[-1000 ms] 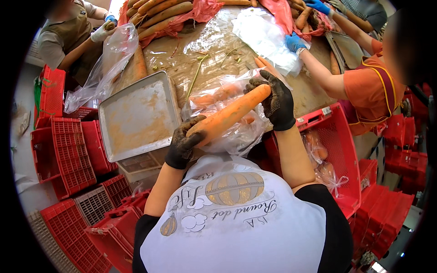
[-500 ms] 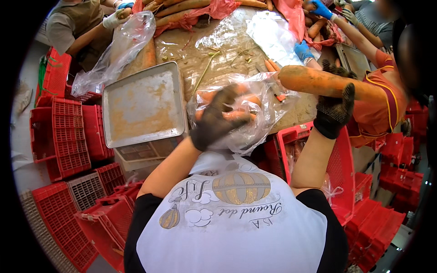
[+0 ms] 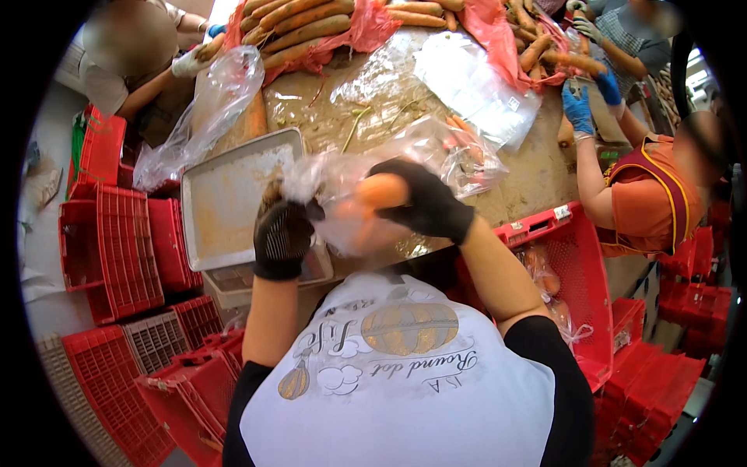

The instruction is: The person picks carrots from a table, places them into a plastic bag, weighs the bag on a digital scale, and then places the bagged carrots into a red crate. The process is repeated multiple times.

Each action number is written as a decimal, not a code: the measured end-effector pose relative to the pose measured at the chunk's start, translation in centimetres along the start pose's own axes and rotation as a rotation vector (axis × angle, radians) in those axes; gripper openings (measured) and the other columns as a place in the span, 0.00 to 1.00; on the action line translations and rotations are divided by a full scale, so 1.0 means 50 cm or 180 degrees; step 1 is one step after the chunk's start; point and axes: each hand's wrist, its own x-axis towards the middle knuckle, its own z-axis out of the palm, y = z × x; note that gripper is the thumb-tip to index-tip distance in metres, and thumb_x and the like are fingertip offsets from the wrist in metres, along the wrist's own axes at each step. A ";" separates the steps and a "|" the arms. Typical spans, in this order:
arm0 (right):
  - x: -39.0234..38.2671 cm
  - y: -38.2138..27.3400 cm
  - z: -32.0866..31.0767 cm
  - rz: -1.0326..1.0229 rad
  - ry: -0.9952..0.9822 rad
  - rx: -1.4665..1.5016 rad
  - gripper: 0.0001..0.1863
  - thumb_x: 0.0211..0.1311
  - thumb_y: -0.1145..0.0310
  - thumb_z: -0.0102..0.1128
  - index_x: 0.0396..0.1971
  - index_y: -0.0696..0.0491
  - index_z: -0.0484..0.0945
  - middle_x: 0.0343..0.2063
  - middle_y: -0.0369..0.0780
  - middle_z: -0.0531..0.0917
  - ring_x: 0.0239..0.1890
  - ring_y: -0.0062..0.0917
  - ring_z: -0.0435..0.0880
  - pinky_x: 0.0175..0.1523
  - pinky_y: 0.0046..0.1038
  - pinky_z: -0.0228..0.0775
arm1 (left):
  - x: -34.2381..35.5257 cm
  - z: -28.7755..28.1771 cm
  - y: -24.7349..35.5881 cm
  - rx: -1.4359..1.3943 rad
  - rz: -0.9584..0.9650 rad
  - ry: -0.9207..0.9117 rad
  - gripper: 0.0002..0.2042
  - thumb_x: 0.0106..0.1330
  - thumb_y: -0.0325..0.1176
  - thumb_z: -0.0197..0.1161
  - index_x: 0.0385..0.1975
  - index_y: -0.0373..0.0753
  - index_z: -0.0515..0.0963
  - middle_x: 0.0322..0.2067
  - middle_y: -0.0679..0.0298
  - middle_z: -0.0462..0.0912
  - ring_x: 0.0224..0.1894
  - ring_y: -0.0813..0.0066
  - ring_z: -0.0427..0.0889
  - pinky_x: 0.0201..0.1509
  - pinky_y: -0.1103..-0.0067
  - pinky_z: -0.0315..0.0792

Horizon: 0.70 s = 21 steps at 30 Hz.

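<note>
My left hand point(image 3: 282, 237), in a black grip glove, is closed on the near left edge of a clear plastic bag point(image 3: 315, 175). My right hand point(image 3: 426, 204), also gloved in black, grips a carrot point(image 3: 381, 191) with its rounded end facing me, at the bag's mouth; more orange shows blurred inside the plastic. The bag is above the table's near edge, just right of a dirty metal tray point(image 3: 218, 194). Whether the carrot is fully inside the bag I cannot tell.
Carrots point(image 3: 303, 31) in pink sacks point(image 3: 498, 54) and white bags point(image 3: 471, 86) lie across the table point(image 3: 513, 175). One co-worker point(image 3: 132, 70) is at left, others point(image 3: 646, 202) at right in gloves. Red crates point(image 3: 109, 249) stand on both sides; one point(image 3: 576, 296) by my right holds bagged carrots.
The carrot, lifted high to the right half a second ago, is now down at the bag. My left hand moved left with the bag's edge; my right hand came inward and lower.
</note>
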 end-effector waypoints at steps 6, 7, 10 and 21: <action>0.055 0.177 0.133 0.1179 -0.1856 -0.0353 0.16 0.44 0.64 0.61 0.35 0.53 0.74 0.28 0.41 0.79 0.33 0.33 0.78 0.37 0.31 0.68 | -0.043 0.082 0.054 0.0221 0.0734 -0.0616 0.07 0.54 0.23 0.58 0.31 0.37 0.68 0.61 0.46 0.55 0.48 0.58 0.73 0.41 0.66 0.74; 0.057 0.195 0.139 0.1393 -0.1908 0.0055 0.16 0.46 0.61 0.60 0.35 0.53 0.75 0.29 0.40 0.80 0.33 0.29 0.79 0.37 0.28 0.68 | -0.044 0.101 0.058 -0.0161 0.0409 -0.0040 0.04 0.55 0.23 0.56 0.27 0.36 0.69 0.62 0.45 0.53 0.46 0.57 0.74 0.39 0.67 0.75; 0.069 0.291 0.153 0.1418 -0.2148 -0.0104 0.20 0.50 0.54 0.57 0.36 0.54 0.79 0.34 0.41 0.82 0.33 0.25 0.80 0.37 0.24 0.69 | -0.045 0.117 0.044 0.0034 0.0455 -0.0355 0.04 0.54 0.26 0.58 0.22 0.36 0.69 0.58 0.43 0.59 0.47 0.56 0.73 0.45 0.68 0.72; 0.031 0.204 -0.100 0.1539 -0.2959 -0.1160 0.38 0.43 0.50 0.63 0.55 0.51 0.66 0.50 0.49 0.73 0.52 0.40 0.72 0.56 0.31 0.62 | 0.072 -0.013 -0.245 0.3525 0.0654 0.0058 0.06 0.60 0.30 0.58 0.26 0.35 0.73 0.21 0.63 0.73 0.24 0.75 0.72 0.29 0.79 0.66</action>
